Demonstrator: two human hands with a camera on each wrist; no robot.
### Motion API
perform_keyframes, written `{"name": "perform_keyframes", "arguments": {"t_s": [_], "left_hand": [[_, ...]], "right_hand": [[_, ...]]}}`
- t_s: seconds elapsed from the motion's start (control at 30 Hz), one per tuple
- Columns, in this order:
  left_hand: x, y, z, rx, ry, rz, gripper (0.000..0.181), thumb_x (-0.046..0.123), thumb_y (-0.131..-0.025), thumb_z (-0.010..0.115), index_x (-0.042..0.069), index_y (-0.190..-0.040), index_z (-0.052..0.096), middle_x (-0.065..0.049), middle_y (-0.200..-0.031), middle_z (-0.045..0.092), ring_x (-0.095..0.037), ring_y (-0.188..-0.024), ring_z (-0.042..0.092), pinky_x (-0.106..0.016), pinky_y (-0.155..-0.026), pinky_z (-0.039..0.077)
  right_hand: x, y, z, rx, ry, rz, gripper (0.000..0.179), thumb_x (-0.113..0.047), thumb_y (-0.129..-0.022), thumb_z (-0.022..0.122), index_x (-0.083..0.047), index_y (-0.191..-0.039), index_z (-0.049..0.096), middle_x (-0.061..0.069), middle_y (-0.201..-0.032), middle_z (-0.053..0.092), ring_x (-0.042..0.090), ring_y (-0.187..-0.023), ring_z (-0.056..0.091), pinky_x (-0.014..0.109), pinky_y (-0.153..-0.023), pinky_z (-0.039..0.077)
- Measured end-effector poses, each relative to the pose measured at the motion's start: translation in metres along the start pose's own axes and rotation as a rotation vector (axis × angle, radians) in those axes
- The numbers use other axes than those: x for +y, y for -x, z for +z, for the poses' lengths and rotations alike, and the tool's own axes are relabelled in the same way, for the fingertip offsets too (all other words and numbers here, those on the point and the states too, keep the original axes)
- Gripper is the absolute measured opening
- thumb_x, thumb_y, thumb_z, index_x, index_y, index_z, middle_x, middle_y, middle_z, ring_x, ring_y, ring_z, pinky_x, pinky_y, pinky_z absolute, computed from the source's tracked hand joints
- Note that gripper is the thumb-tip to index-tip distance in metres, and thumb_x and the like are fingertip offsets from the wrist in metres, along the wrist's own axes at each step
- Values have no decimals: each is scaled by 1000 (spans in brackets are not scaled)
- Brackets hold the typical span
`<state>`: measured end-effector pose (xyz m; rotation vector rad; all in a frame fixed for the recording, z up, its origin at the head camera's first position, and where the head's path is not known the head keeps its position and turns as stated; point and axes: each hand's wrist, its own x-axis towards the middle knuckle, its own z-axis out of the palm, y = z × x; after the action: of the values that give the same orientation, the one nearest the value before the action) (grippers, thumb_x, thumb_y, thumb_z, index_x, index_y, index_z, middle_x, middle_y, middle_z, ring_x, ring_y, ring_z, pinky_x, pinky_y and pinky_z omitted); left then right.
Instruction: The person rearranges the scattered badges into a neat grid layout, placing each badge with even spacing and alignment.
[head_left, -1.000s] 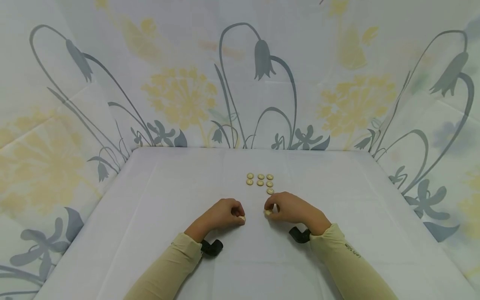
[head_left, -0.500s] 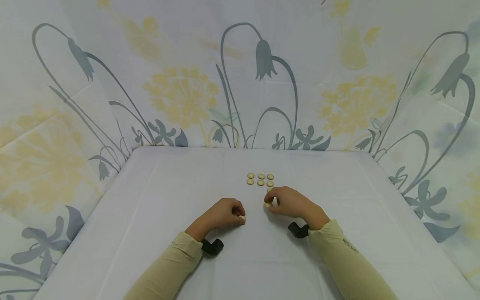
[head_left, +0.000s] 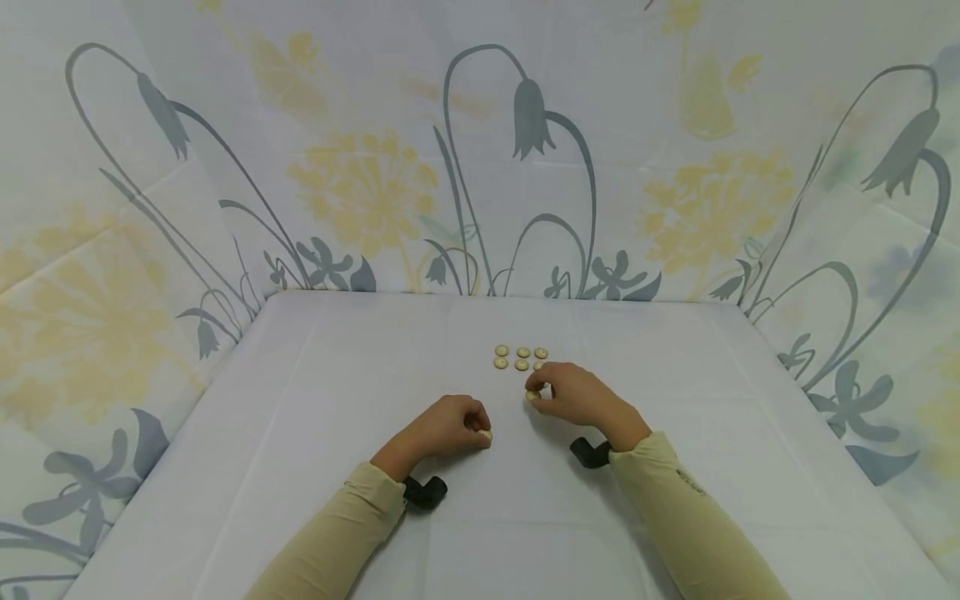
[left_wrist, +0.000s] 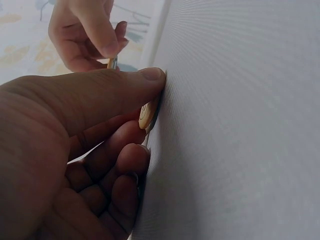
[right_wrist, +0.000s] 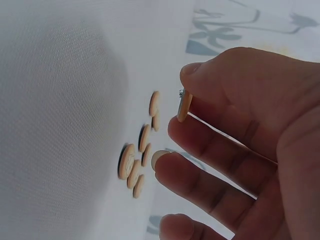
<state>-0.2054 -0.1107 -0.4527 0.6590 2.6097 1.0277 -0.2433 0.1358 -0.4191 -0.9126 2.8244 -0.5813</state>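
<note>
My left hand (head_left: pixel 442 427) rests low at the white table, pinching a small round wooden disc (left_wrist: pixel 147 115) between thumb and fingers, close to the cloth. The disc has a dark underside and a marking on its pale face. My right hand (head_left: pixel 576 397) pinches another wooden disc (right_wrist: pixel 185 106) on edge between thumb and index finger, held above the table. Beyond it lie several similar discs (head_left: pixel 522 365) in short rows. In the head view the right fingers hide part of this group; the right wrist view shows a nearer disc (right_wrist: pixel 127 161) with a marked face.
A white cloth covers the table (head_left: pixel 360 350). Flower-patterned fabric walls (head_left: pixel 637 208) rise at the back and both sides. Black angular pieces, one at the left wrist (head_left: pixel 426 495) and one at the right wrist (head_left: pixel 591 452), stick out inward.
My right hand has moved away from me toward the laid-out discs, carrying its disc, and now covers the nearest one in the head view. The left hand stays in place.
</note>
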Motion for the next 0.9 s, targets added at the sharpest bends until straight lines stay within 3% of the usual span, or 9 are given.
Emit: {"name": "perform_keyframes", "arguments": {"t_s": [0.9], "left_hand": [[-3,-1,0,-8,-2,-1,14,22,-80,79,15,-86,69,6,-82,63,-7,-78,56,-24,-72,47]], "right_hand": [[2,-21,7,65,-13,127,21,-24,-88,69,-13,-107,71,2,-107,70,21,-101,64,42,-87,50]]}}
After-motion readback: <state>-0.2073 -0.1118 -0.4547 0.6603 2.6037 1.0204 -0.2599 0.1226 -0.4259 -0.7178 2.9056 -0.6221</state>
